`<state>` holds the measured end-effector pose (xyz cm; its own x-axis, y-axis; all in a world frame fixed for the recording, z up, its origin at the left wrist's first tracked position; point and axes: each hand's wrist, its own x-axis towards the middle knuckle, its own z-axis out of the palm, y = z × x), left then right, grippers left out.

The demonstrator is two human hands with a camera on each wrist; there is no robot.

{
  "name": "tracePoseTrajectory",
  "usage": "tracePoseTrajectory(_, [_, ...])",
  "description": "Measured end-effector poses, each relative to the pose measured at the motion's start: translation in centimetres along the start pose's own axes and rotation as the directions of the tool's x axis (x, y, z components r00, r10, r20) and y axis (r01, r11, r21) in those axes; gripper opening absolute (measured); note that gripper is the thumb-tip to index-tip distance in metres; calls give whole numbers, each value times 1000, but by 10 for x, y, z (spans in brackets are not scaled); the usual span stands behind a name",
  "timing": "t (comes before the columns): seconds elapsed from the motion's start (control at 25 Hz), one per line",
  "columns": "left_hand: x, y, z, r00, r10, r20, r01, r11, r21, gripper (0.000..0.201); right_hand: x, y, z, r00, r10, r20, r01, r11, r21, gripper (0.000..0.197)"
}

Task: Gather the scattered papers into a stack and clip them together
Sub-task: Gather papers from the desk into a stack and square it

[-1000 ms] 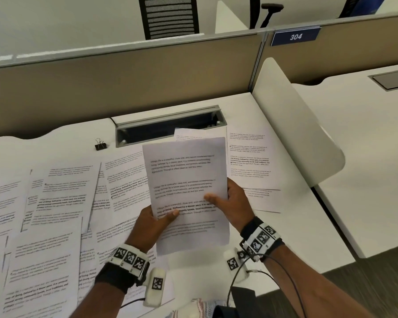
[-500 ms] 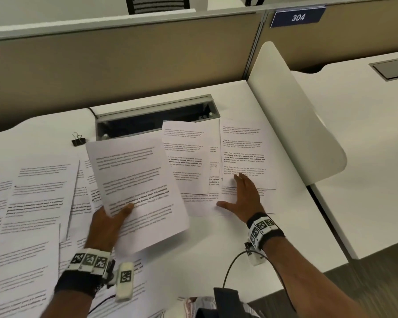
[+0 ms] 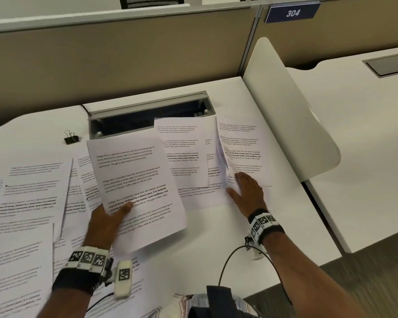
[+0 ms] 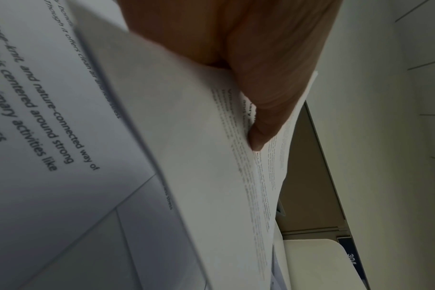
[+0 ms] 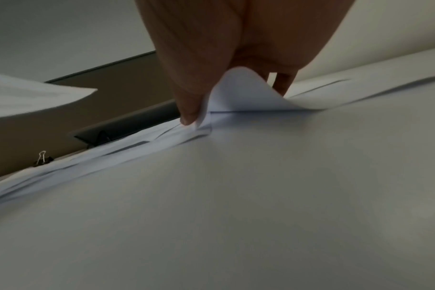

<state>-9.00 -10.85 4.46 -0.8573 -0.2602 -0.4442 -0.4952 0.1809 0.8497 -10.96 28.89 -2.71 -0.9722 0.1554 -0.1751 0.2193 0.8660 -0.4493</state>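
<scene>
My left hand (image 3: pixel 106 219) holds a small stack of printed sheets (image 3: pixel 136 180) raised over the desk, thumb on top and fingers under it; the left wrist view shows the thumb (image 4: pixel 263 117) pressing on the sheets (image 4: pixel 186 137). My right hand (image 3: pixel 246 189) lies on the rightmost sheet (image 3: pixel 241 145). That sheet's near corner (image 5: pixel 238 92) curls up between the thumb (image 5: pixel 189 109) and the fingers. More sheets (image 3: pixel 184 152) overlap in the middle, and several others (image 3: pixel 32 191) are spread to the left. A black binder clip (image 3: pixel 71 139) stands at the back left.
An open grey cable tray (image 3: pixel 147 113) runs along the back of the white desk (image 3: pixel 216 237). A white divider panel (image 3: pixel 292 115) stands at the right edge, and a beige partition (image 3: pixel 124 60) is behind. A cable (image 3: pixel 230 258) trails from my right wrist.
My right hand let go of the stack and went down onto the rightmost sheet, whose corner now lifts. My left hand swung the stack to the left and holds it alone.
</scene>
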Motion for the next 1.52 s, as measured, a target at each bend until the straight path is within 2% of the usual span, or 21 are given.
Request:
tracePoseTrajectory(0.12, [-2, 5, 8, 999, 30, 31, -30, 1000, 0, 29, -3, -4, -11, 996, 0, -89, 12, 991, 133, 52])
tracePoseTrajectory(0.24, [0, 5, 19, 997, 56, 58, -58, 998, 27, 34, -9, -15, -17, 989, -33, -143, 64, 974, 219, 49])
tracePoseTrajectory(0.52, [8, 2, 55, 985, 61, 159, -70, 996, 53, 36, -36, -79, 2, 977, -209, -38, 208, 910, 359, 56])
tracePoseTrajectory(0.6, [11, 0, 63, 985, 30, 169, -41, 997, 58, 42, -48, -95, 14, 973, -229, 12, 210, 910, 358, 57])
tracePoseTrajectory(0.8, [10, 2, 73, 985, -3, 171, -5, 999, 47, 30, -67, -121, 26, 944, -278, 176, 214, 926, 309, 54])
tracePoseTrajectory(0.96, [13, -2, 75, 981, -54, 188, 43, 997, 66, 27, -73, -124, 28, 891, -255, 376, 188, 960, 207, 77])
tracePoseTrajectory(1.04, [14, -3, 75, 979, -61, 194, 50, 997, 63, 29, -70, -120, 24, 899, -258, 355, 170, 951, 260, 76])
tracePoseTrajectory(1.12, [14, -4, 74, 981, -46, 186, 35, 997, 62, 26, -55, -106, 22, 946, -225, 232, 152, 944, 293, 69])
tracePoseTrajectory(1.24, [13, -8, 76, 980, -49, 195, 38, 997, 63, 36, -23, -78, 22, 986, -86, 141, 64, 986, 154, 68])
tracePoseTrajectory(1.32, [13, -7, 79, 979, -44, 201, 30, 997, 72, 41, -13, -67, 24, 988, -27, 152, 19, 998, 54, 69])
tracePoseTrajectory(1.52, [16, -10, 85, 968, -41, 248, 20, 996, 86, 35, -18, -73, 30, 974, -106, 200, 99, 994, 43, 70])
